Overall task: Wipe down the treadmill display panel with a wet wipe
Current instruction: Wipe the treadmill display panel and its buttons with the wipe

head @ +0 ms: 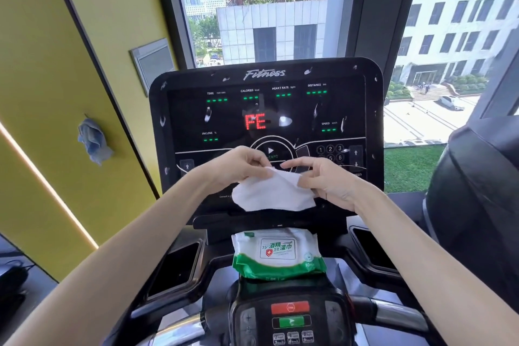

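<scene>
The black treadmill display panel (266, 109) stands in front of me, lit with green readouts and a red "FE", and it carries several white smears. A white wet wipe (273, 192) hangs partly unfolded in front of the panel's lower half. My left hand (241, 166) pinches its upper left edge. My right hand (323, 180) pinches its right edge with thumb and fingers. Neither hand nor the wipe touches the screen, as far as I can tell.
A green and white pack of wet wipes (278, 257) lies on the console ledge below the panel. Lower down sits a control pod with a red stop button (290, 307). Cup holders (177, 270) flank the console. A blue cloth (94, 140) hangs on the yellow wall at left.
</scene>
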